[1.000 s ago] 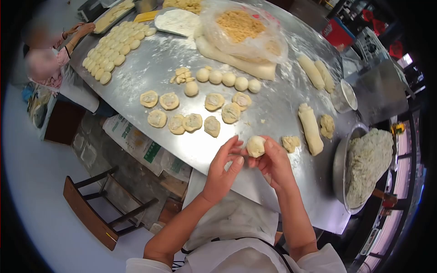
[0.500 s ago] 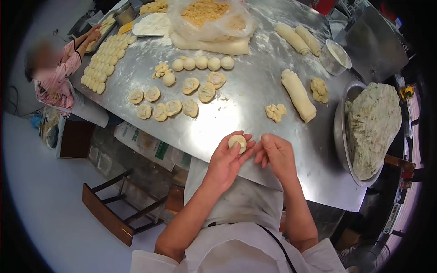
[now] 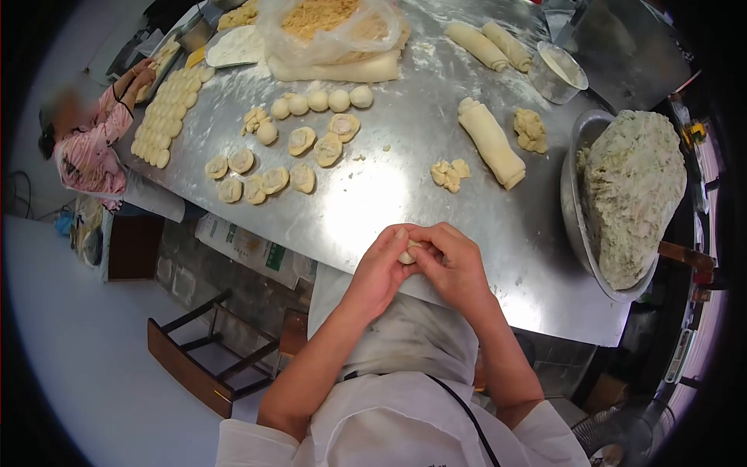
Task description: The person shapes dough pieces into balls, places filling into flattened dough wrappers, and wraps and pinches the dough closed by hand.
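A small dough piece (image 3: 408, 254) is pinched between my two hands over the near edge of the steel table. My left hand (image 3: 380, 266) cups it from the left with the thumb on top. From the other side, the fingertips and thumb of my right hand (image 3: 453, 263) press on it. My fingers cover most of the dough. Dough rounds with pale filling (image 3: 301, 141) lie farther off to the left, with a row of smooth dough balls (image 3: 318, 101) behind them. Ahead to the right are a thick dough roll (image 3: 492, 144) and loose dough scraps (image 3: 450, 175).
A metal basin (image 3: 572, 191) with a big mound of greenish-flecked filling (image 3: 632, 194) stands at right. At the back are a plastic bag of crumbly filling (image 3: 320, 22) and flour (image 3: 236, 47). A person in pink (image 3: 93, 148) works at far left. A chair (image 3: 191, 370) stands below.
My right hand has come in from beside the left and now grips the dough, which earlier lay visible in my left hand. The view has shifted slightly.
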The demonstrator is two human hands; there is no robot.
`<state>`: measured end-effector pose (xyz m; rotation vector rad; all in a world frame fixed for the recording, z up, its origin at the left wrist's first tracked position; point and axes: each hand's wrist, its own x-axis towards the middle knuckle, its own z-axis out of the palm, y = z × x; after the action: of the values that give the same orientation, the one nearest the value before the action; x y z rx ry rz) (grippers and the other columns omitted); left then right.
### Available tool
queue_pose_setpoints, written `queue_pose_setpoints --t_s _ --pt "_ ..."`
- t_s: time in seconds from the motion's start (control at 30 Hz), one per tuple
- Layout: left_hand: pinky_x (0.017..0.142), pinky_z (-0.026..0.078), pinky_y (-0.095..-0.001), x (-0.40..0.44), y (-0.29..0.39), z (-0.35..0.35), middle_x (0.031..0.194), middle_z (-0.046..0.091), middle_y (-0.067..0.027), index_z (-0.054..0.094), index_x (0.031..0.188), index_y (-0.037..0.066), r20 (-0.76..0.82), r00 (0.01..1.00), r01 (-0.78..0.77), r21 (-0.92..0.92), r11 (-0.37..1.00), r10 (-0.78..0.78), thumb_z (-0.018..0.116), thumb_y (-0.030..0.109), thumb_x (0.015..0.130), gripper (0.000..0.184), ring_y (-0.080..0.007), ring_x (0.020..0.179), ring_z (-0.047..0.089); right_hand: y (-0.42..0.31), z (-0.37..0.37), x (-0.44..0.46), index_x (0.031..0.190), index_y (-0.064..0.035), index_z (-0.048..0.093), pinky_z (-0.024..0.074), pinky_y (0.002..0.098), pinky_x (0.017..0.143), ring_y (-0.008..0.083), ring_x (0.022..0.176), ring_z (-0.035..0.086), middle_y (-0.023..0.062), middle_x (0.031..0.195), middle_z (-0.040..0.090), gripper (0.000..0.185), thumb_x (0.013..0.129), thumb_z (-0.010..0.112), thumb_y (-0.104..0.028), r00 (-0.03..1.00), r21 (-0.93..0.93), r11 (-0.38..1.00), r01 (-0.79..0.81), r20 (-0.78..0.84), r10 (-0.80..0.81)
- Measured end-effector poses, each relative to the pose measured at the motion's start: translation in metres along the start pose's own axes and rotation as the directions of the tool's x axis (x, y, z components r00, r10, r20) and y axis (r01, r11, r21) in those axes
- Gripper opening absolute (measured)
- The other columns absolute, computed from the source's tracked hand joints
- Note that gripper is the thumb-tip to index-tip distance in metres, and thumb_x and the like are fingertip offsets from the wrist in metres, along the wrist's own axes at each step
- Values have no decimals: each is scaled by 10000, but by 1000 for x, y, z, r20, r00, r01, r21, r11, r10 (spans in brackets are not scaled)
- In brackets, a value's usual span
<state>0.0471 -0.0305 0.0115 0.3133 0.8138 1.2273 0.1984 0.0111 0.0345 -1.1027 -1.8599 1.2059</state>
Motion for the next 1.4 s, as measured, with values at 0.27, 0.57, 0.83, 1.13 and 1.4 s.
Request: queue_pose_setpoints --t_s 0.27,0.57,0.83,1.13,1.4 --pt "676 497 -277 -3 5 -17 996 647 -48 598 1151 56 -10 995 97 107 989 -97 466 364 1105 338 -126 826 618 -15 -1 4 1111 -52 714 511 292 671 130 750 650 59 898 632 216 897 741 -49 982 -4 992 -130 136 129" --pt "529 447 -231 -11 18 -27 838 623 -29 606 1064 64 109 979 154 155 976 -172 484 338 1092 301 -95 658 575 -15 6 1 1036 -38 680 528 343 678 233 734 676 103 915 643 116 950 699 -114 992 -89 996 -32 117 43" --pt "676 504 -311 -21 29 -38 1097 678 -156 591 1233 22 321 936 213 -198 957 -142 486 343 1085 369 -205 802 629 34 -18 38 1079 -34 668 508 372 729 306 845 650 143 931 622 159 927 639 5 934 -421 901 109 -268 -238" --pt "1160 428 -442 -10 9 -38 1436 527 -205 380 1527 1 134 988 -14 -408 913 75 507 235 1084 517 -324 1347 530 27 -18 29 1287 -55 663 503 368 956 322 1136 642 160 1325 633 369 918 667 -60 927 -262 964 42 -349 -136" --pt "1203 366 -439 -4 2 -13 1554 413 -149 319 1551 15 150 987 19 -410 912 47 413 294 1119 522 -261 1459 418 10 40 19 1305 -23 589 319 542 1180 372 1310 566 182 1342 641 395 974 632 -234 935 -380 863 333 13 -355"
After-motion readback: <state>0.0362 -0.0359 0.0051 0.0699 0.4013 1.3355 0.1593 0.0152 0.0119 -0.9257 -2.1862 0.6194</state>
